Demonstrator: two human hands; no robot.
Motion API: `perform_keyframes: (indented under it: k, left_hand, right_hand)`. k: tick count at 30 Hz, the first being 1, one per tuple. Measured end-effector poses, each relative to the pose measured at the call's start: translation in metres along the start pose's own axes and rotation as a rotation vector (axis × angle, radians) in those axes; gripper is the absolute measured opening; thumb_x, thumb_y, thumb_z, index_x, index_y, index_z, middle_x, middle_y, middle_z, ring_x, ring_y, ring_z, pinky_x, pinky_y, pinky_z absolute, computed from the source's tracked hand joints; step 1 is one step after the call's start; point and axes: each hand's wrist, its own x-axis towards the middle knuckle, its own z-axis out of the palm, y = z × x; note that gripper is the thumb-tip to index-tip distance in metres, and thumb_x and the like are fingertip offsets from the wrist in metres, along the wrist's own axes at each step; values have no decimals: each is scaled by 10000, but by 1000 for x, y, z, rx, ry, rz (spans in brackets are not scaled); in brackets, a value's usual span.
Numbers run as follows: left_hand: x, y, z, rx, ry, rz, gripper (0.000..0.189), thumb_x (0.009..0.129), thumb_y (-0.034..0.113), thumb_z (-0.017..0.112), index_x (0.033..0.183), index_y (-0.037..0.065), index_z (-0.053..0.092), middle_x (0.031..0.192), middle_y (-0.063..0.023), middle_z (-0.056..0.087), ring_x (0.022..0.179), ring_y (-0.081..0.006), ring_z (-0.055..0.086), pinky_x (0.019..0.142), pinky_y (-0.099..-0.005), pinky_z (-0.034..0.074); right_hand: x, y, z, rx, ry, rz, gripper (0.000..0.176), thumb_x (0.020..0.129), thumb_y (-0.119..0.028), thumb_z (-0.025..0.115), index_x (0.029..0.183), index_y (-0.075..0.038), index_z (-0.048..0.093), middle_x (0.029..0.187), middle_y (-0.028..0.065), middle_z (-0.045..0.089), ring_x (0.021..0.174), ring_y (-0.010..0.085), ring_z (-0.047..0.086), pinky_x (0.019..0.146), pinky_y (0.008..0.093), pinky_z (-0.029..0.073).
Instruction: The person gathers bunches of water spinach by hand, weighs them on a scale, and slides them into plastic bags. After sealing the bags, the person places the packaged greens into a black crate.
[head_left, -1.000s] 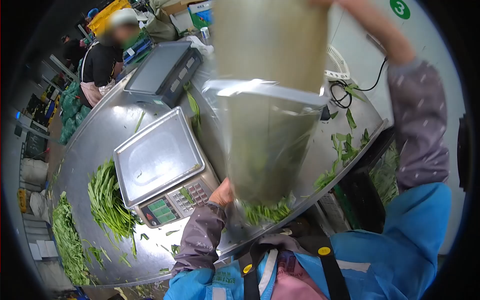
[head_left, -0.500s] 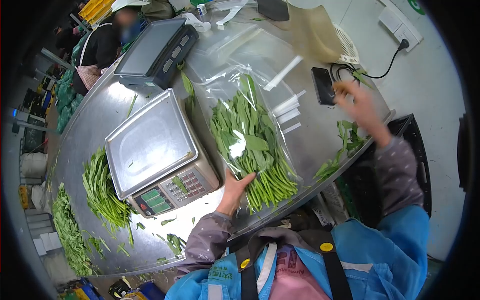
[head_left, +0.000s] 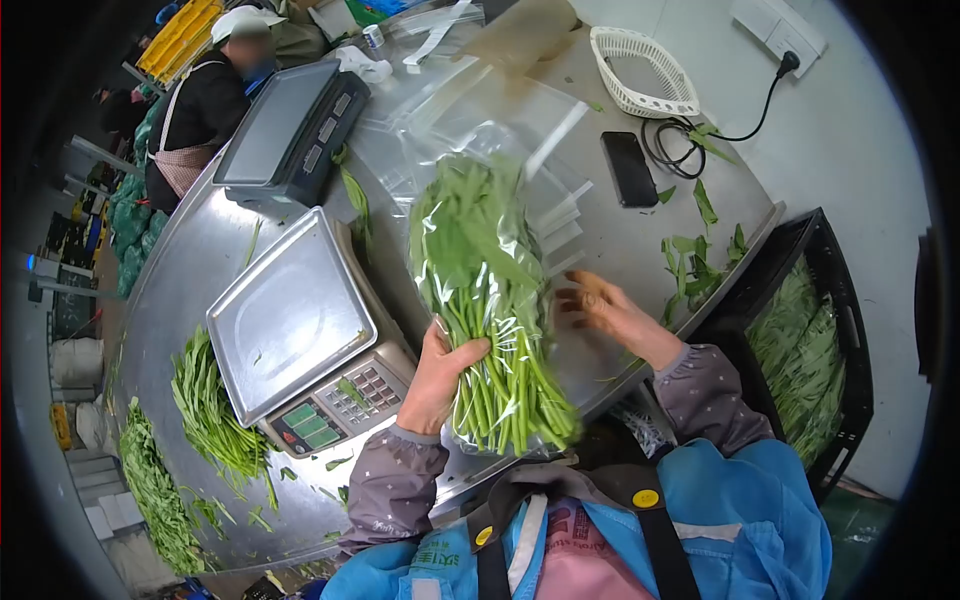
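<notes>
A bunch of leafy green vegetables with long stems lies inside a clear plastic bag (head_left: 485, 300), stems toward me. My left hand (head_left: 437, 375) is closed around the bag's left side near the stems, thumb on top. To the right of the bag, a small gap from it, is my right hand (head_left: 615, 315), empty, with its fingers apart and slightly blurred. Flat clear bags (head_left: 500, 95) lie beyond the bunch. A silver scale (head_left: 290, 310) with a keypad stands left of my left hand.
A second scale (head_left: 290, 130) stands farther back. Loose bunches of greens (head_left: 210, 400) lie at left. A phone (head_left: 629, 170), a cable and a white basket (head_left: 645, 75) are at far right. A black crate (head_left: 850, 400) of greens stands beside the table. Another person (head_left: 200, 115) is at the far left.
My right hand has come from beside the phone toward the bagged greens. The bag sits nearer to me and more upright in view. A brown sheet has moved off the basket, leftward.
</notes>
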Motion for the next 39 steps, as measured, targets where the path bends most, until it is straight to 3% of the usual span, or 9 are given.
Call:
perform_keyframes:
  k: [1, 3, 4, 5, 7, 8, 14, 17, 39]
  left_hand:
    - [1, -5, -3, -189, -34, -93, 474, 735, -23, 582, 1179, -5, 415, 1036, -89, 568, 907, -176, 575, 823, -292, 458]
    - [9, -29, -14, -83, 11, -164, 512, 740, -24, 591, 1211, 21, 396, 1066, -83, 560, 937, -179, 567, 858, -327, 452]
    - [10, -39, -18, -138, -46, -178, 521, 741, -21, 595, 1218, 24, 391, 1070, -85, 561, 940, -177, 567, 858, -328, 453]
    - [9, -46, -19, -194, -101, -196, 530, 741, -19, 598, 1225, 27, 386, 1074, -87, 561, 942, -175, 566, 858, -330, 455]
    - [9, -52, -20, -197, -90, -226, 544, 739, -32, 586, 1237, 31, 379, 1081, -89, 562, 948, -176, 567, 850, -322, 461]
    - [10, -54, -22, -209, -84, -233, 546, 738, -37, 580, 1240, 33, 378, 1080, -89, 562, 947, -179, 570, 843, -318, 466]
    - [12, -57, -24, -288, -77, -231, 544, 736, -46, 560, 1240, 20, 367, 1075, -101, 562, 922, -189, 585, 833, -318, 480]
    - [14, -60, -27, -266, -72, -237, 518, 728, -40, 547, 1220, 19, 396, 1109, -110, 545, 975, -211, 567, 856, -336, 471]
    - [18, -69, -39, -264, -96, -290, 507, 724, -61, 601, 1195, 25, 436, 1090, -80, 564, 970, -194, 561, 860, -325, 452]
  right_hand:
    - [0, -2, 6, 3, 6, -4, 597, 787, -254, 656, 1235, 31, 385, 1142, 100, 527, 1002, 158, 520, 856, 279, 414]
    - [-1, -10, 17, 260, 33, 55, 676, 774, -286, 671, 1270, 23, 332, 1200, 99, 477, 1052, 167, 490, 883, 294, 403]
    - [-9, -23, 31, 88, 208, 117, 660, 768, -220, 677, 1267, 33, 327, 1173, 103, 490, 1052, 179, 491, 901, 309, 396]
    - [-13, -25, 35, 94, 215, 123, 660, 768, -220, 677, 1267, 33, 327, 1173, 103, 490, 1052, 179, 491, 901, 309, 396]
    - [-17, -28, 37, -25, 162, -23, 673, 769, -156, 660, 1290, 27, 275, 1202, 115, 451, 1068, 183, 477, 892, 325, 413]
    - [-17, -25, 37, -72, 189, -107, 635, 754, -119, 664, 1264, 33, 318, 1170, 105, 485, 1026, 172, 498, 889, 313, 407]
    - [-14, -14, 27, -92, 188, -122, 528, 760, -115, 657, 1203, 34, 410, 1084, 79, 550, 966, 147, 524, 870, 289, 405]
    - [-12, -12, 24, -52, 188, -77, 522, 769, -70, 638, 1215, 46, 392, 1133, 110, 518, 1025, 158, 491, 903, 287, 379]
    - [-9, -11, 15, -192, 132, -121, 533, 749, -42, 666, 1212, 31, 412, 1150, 96, 515, 1045, 160, 474, 926, 282, 349]
